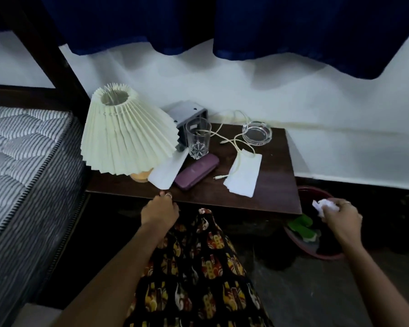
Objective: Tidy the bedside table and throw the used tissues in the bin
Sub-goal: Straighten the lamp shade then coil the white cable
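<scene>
My right hand (pixel 341 217) is closed around a crumpled white tissue (pixel 324 206), held over the red bin (pixel 316 252) on the floor right of the table. My left hand (pixel 159 210) rests at the front edge of the dark wooden bedside table (pixel 276 185), fingers curled, near the corner of a flat white paper (pixel 168 171); whether it pinches the paper is unclear. On the table lie a folded white tissue stack (pixel 244 177), a purple case (pixel 196 171), a drinking glass (pixel 197 140), a glass ashtray (pixel 256 133) and a pale cable (pixel 234 140).
A tilted pleated cream lamp (pixel 125 131) leans over the table's left side. A grey box (pixel 187 114) sits behind the glass. A striped mattress (pixel 21 156) lies at left. Green items (pixel 301 226) sit in the bin. Blue curtains (pixel 222 24) hang above.
</scene>
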Demonstrator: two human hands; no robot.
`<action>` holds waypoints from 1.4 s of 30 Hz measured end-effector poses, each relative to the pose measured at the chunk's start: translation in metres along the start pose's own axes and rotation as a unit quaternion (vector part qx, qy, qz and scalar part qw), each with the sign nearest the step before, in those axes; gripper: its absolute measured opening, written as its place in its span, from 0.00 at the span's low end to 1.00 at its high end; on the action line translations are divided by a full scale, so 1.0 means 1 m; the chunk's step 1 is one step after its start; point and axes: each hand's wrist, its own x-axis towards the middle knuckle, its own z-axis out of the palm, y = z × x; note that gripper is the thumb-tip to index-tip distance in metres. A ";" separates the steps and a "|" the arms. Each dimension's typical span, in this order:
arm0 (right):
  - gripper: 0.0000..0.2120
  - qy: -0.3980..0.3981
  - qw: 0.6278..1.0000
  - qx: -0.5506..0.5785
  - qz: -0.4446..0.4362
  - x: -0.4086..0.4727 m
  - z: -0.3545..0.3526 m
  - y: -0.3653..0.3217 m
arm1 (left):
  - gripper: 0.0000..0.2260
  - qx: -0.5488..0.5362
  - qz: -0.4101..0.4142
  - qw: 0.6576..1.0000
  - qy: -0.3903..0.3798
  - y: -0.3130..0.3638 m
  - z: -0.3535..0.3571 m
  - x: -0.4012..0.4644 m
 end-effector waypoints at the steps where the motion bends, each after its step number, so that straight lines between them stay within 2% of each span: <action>1: 0.14 -0.012 1.000 0.000 0.017 0.003 0.003 0.007 | 0.16 -0.005 -0.005 1.000 -0.010 -0.001 -0.003 0.001; 6: 0.16 -0.033 0.996 -0.049 0.069 0.016 0.004 0.029 | 0.19 -0.012 -0.007 0.998 -0.058 0.003 -0.008 0.000; 10: 0.24 -0.060 0.992 -0.070 0.081 0.025 0.008 0.037 | 0.19 -0.005 -0.008 0.998 -0.054 0.003 -0.009 -0.004; 12: 0.23 -0.056 0.994 -0.060 0.074 0.034 0.011 0.043 | 0.18 -0.014 -0.005 0.999 -0.038 0.004 -0.010 -0.004; 18: 0.14 -0.018 0.999 0.009 -0.037 0.012 0.010 -0.053 | 0.15 -0.023 0.003 1.000 -0.012 0.007 -0.009 -0.003; 22: 0.13 -0.056 0.990 0.020 -0.126 0.001 0.035 -0.100 | 0.15 -0.041 0.000 0.999 -0.007 0.007 -0.009 -0.004; 26: 0.12 -0.109 0.973 -0.017 -0.203 -0.012 0.061 -0.138 | 0.15 -0.061 0.002 0.998 -0.008 0.002 -0.011 -0.004; 34: 0.11 -0.135 0.951 0.016 -0.277 -0.013 0.104 -0.217 | 0.14 -0.046 0.001 0.999 0.007 -0.004 -0.013 0.002; 38: 0.15 -0.132 0.951 -0.055 -0.275 0.011 0.122 -0.234 | 0.13 -0.036 -0.006 0.998 0.051 0.002 -0.009 0.003; 42: 0.21 -0.150 0.927 -0.213 -0.271 0.031 0.145 -0.238 | 0.11 0.000 -0.003 0.998 0.062 0.009 -0.005 0.002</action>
